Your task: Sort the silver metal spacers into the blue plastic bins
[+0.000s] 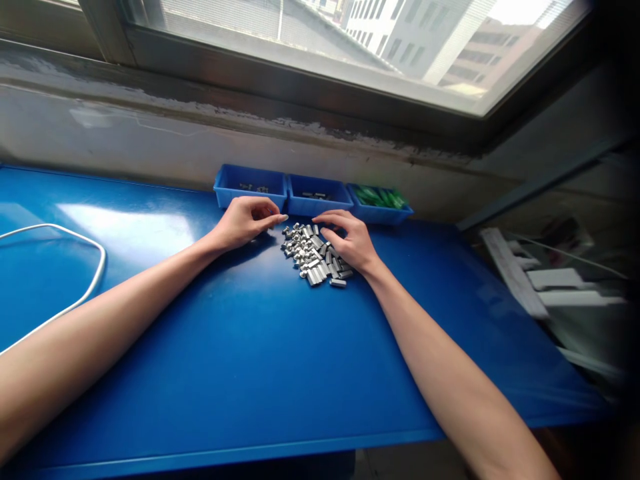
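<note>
A pile of small silver metal pieces lies on the blue table; some look like hexagonal standoffs, others like short screws. At the pile's left edge is my left hand, its fingers curled in towards the thumb. Whatever its fingertips pinch, if anything, is too small to make out. Over the pile's right side reaches my right hand, palm down, with thumb and forefinger apart and nothing visible between them. Its lower fingers are partly hidden.
Three blue bins stand in a row by the wall: the left bin and middle bin hold small metal parts, the right bin green items. A white cable curves across the table's left. White objects stand beyond the right edge.
</note>
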The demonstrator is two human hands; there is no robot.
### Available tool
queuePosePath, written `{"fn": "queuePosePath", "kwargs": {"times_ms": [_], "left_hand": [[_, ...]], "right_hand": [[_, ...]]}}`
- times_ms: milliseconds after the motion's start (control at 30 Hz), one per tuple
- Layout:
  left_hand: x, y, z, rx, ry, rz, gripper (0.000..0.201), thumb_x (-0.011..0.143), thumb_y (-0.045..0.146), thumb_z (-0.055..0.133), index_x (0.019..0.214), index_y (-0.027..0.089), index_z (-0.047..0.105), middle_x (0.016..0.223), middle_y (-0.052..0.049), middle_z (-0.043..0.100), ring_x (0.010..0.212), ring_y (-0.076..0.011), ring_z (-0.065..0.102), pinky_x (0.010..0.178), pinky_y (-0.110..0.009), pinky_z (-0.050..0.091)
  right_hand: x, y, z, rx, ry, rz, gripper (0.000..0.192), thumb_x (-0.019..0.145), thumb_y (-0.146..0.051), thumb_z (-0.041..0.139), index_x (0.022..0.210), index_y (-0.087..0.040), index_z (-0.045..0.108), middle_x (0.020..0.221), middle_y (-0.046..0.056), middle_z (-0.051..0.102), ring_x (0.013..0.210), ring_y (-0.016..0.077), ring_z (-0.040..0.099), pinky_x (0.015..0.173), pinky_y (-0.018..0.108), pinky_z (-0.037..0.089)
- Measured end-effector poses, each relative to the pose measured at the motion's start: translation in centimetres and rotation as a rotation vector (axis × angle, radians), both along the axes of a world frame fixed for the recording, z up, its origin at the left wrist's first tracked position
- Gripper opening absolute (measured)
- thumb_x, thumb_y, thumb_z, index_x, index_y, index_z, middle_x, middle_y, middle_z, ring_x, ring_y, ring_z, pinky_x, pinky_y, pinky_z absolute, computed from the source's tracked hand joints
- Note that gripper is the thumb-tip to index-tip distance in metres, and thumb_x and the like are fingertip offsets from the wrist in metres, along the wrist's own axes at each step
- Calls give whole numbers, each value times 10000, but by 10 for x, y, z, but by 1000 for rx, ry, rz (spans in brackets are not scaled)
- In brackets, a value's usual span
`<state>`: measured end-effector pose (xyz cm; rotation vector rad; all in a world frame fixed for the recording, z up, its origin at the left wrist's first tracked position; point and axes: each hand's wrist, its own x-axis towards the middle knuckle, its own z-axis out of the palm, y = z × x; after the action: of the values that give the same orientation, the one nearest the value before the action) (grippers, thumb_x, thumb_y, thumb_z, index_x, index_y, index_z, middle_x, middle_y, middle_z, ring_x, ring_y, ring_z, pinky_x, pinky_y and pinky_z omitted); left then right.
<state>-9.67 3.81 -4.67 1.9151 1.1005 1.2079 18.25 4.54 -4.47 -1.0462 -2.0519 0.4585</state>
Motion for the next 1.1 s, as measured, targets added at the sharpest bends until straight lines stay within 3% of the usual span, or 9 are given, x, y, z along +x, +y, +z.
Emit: {"fn": "queuePosePath", "kwargs": {"times_ms": [167, 300, 467, 767, 933, 1100], "left_hand": [[1, -3, 5, -85, -141, -23, 531, 764, 641, 868, 884, 134, 772, 721, -63, 761, 654, -177, 718, 606, -252, 557], [0, -4, 7, -80, -218, -19, 580, 749, 635, 888, 1010, 124, 799, 917, -113, 823, 840, -245, 801, 804, -338, 661], [0, -3, 5, -13, -293, -3, 627, 822, 606, 852, 1217, 126, 762, 1173, -157, 813, 1100, -301, 796, 1067, -439, 626], [-8, 10, -9, 119, -181, 5, 796, 958, 647, 689, 1611, 250, 466, 1607, -192, 548, 1172, -345, 773, 1028, -503, 645], [-7, 8, -8, 142, -143, -20, 791, 983, 614, 656, 1650, 270, 403, 1615, -194, 537, 1175, -346, 770, 997, -510, 649], [0, -4, -1, 201, -25, -81, 504, 956, 314, 664, 1442, 177, 658, 1370, -150, 740, 1085, -266, 792, 1013, -412, 635]], "right_hand": [[-1, -1, 1, -16, -55, -9, 200, 882, -249, 693, 981, -283, 863, 1153, 49, 818, 1140, 287, 723, 1076, 470, 551], [-2, -2, 2, -31, -53, -38, 193, 867, -251, 715, 985, -262, 868, 1133, 60, 833, 1111, 293, 737, 1044, 463, 560], [-2, -1, 2, -48, -61, -58, 189, 860, -268, 727, 999, -239, 852, 1070, 62, 840, 1030, 281, 743, 915, 419, 575], [-4, 0, 1, -30, -34, -62, 165, 860, -276, 748, 998, -239, 830, 1053, 73, 805, 923, 249, 737, 831, 400, 596], [0, 5, -6, -9, 132, -146, 147, 850, -379, 801, 898, -242, 827, 981, 69, 777, 822, 232, 744, 786, 403, 642], [3, 11, -8, -100, 309, -195, 292, 803, -508, 846, 868, -225, 812, 938, 72, 819, 822, 246, 784, 815, 403, 670]]}}
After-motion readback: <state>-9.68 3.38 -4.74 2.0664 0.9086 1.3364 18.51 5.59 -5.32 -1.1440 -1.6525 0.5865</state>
